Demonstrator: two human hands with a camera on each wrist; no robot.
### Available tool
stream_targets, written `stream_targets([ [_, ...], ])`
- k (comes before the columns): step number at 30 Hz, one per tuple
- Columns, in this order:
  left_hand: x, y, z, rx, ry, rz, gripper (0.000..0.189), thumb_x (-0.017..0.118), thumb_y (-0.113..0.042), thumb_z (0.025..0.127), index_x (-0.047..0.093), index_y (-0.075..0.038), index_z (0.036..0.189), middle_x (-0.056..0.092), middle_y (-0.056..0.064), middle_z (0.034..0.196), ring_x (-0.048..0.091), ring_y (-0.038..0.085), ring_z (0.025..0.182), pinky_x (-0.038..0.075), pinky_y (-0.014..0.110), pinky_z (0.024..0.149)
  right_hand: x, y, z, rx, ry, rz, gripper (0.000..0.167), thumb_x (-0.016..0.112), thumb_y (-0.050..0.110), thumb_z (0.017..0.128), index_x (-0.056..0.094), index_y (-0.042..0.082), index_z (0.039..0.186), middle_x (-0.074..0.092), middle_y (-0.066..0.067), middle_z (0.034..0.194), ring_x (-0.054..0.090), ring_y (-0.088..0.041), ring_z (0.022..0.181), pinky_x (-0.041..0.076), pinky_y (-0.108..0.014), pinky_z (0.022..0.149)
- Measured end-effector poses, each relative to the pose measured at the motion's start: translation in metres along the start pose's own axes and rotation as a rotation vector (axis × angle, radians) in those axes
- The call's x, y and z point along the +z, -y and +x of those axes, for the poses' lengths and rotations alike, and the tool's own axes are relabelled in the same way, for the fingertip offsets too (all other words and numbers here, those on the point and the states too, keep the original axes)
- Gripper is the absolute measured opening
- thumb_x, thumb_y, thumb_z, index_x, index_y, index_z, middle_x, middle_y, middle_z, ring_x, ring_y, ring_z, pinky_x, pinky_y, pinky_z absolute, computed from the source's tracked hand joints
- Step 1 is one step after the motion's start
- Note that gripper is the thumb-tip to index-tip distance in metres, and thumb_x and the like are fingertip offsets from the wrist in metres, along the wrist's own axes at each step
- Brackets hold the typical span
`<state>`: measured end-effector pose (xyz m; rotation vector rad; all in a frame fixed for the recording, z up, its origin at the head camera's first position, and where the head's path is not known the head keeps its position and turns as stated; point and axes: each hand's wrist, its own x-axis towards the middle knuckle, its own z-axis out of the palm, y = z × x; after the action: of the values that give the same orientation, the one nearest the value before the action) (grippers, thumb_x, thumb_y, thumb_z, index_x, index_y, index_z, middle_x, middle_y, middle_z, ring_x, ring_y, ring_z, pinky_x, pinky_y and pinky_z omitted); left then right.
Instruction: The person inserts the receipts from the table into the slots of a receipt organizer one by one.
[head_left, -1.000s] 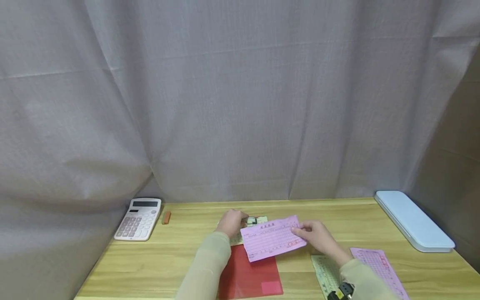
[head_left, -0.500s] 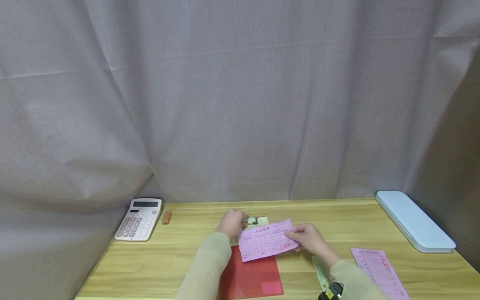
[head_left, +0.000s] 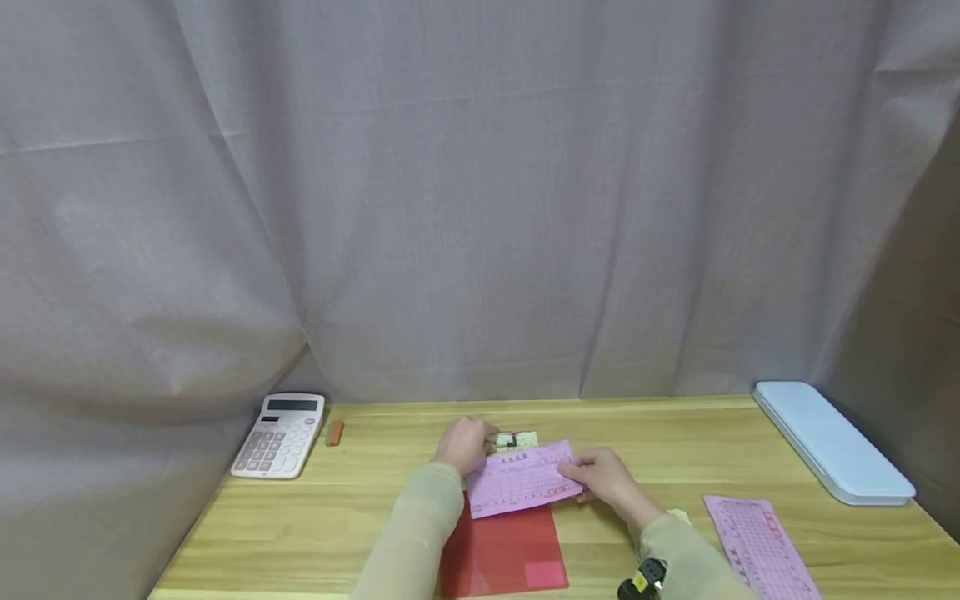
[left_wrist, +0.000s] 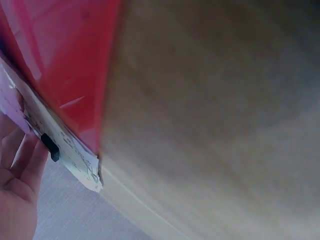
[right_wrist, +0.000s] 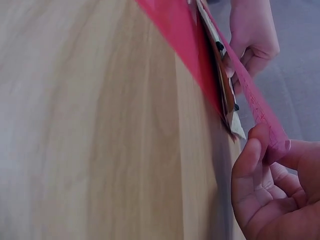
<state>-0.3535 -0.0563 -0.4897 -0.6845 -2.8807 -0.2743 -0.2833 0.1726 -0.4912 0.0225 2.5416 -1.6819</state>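
My right hand [head_left: 607, 479] pinches the right edge of a pink printed slip [head_left: 517, 482], thumb on top. The slip is held tilted over the upper part of a red folder [head_left: 502, 557]. At the folder's top edge, my left hand [head_left: 461, 443] grips a clip with black ends [left_wrist: 50, 146]. Under that clip lies a pale green slip [head_left: 525, 439], partly covered by the pink one. In the right wrist view the pink slip [right_wrist: 260, 107] stands apart from the folder's clipped papers at its near end. Its left end reaches my left hand.
A second pink slip [head_left: 761, 546] lies at the right front, with a pale green slip [head_left: 680, 516] mostly under my right sleeve. A light blue case [head_left: 832, 442] stands at the back right. A calculator [head_left: 281, 435] and a small brown block [head_left: 334, 433] are at the back left.
My right hand has moved left with the pink slip, bringing it closer to my left hand and the clip. The left hand has stayed at the clip.
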Motion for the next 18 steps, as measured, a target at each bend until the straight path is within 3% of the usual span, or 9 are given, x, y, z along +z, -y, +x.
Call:
stream_targets([
  [8,-0.002,0.002,0.002,0.019,-0.007,0.007,0.022,0.074,-0.021,0.082,0.075,-0.019,0.103,0.073,-0.004,0.094,0.068,0.017,0.088,0.053,0.03,0.08,0.014,0.006,0.004,0.1,0.003,0.074,0.017,0.067,0.008,0.085,0.066,-0.009,0.089,0.063,-0.009,0.067,0.051,-0.01,0.046,0.049,-0.023,0.045],
  [18,-0.002,0.002,0.002,0.013,-0.006,0.011,0.024,0.075,-0.023,0.081,0.075,-0.02,0.104,0.073,-0.004,0.096,0.068,0.016,0.091,0.053,0.03,0.082,0.024,0.013,0.009,0.133,0.03,0.165,0.015,0.066,0.004,0.085,0.063,-0.011,0.086,0.06,-0.008,0.062,0.051,-0.008,0.044,0.049,-0.02,0.044],
])
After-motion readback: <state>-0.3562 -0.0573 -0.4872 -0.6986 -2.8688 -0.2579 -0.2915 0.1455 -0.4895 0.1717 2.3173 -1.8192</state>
